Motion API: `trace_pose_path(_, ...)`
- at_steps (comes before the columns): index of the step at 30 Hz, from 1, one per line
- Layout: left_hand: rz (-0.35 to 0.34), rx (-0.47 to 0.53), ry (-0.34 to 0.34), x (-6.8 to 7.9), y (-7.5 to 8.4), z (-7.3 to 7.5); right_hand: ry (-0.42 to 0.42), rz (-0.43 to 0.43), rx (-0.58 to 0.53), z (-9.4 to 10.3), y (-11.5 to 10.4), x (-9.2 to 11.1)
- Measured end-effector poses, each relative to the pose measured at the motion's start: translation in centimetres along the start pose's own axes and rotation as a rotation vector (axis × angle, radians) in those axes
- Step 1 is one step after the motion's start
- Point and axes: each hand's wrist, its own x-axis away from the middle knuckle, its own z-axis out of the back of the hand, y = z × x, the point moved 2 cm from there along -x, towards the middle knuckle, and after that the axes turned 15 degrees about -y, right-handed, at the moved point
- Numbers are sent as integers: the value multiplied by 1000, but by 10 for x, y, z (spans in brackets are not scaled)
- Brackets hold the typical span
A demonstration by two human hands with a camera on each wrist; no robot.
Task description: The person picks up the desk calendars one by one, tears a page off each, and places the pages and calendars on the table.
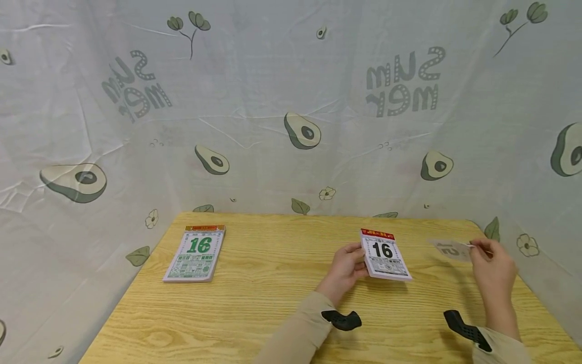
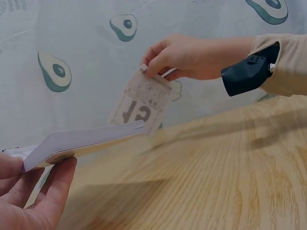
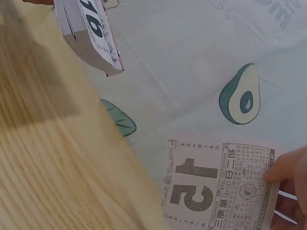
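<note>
My left hand (image 1: 347,268) grips the left edge of a thick tear-off calendar (image 1: 386,260) with a red top band and a black 16, its underside raised over the table in the left wrist view. Off to the right, my right hand (image 1: 494,263) pinches a loose calendar page (image 1: 452,249) by one edge. Thin and see-through, the page shows a 15 (image 3: 195,184) in reverse in the head view. Thumb and fingers of the right hand (image 3: 290,179) stand at the page's edge in the right wrist view.
A second tear-off calendar (image 1: 194,255), with a green 16 and a red-and-yellow top, lies on the left of the wooden table (image 1: 273,298). Behind the table hangs a pale curtain (image 1: 273,76) printed with avocados and leaves. Black wrist mounts sit on both sleeves.
</note>
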Motion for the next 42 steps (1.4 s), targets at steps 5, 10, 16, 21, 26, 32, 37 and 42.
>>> trace_pose_path(5,11,13,14,0,-5,-3,17,37,41,0,3,0)
trace_pose_path(10,16,14,13,1,-8,-4,6,60,79,-1,7,0)
trace_pose_path(16,22,12,25,2,-8,-4,-21,93,107,-3,12,6)
trace_pose_path(21,20,11,36,3,-7,-4,-57,155,175,-4,15,10)
trace_pose_path(26,28,11,36,4,-7,-4,-142,201,235,-6,18,17)
trace_pose_path(32,39,14,34,3,-9,-5,-193,260,252,-8,21,24)
trace_pose_path(37,43,9,45,0,-13,-6,-220,327,303,-10,24,23)
trace_pose_path(42,41,0,39,-1,-15,-9,-311,354,368,-17,26,25)
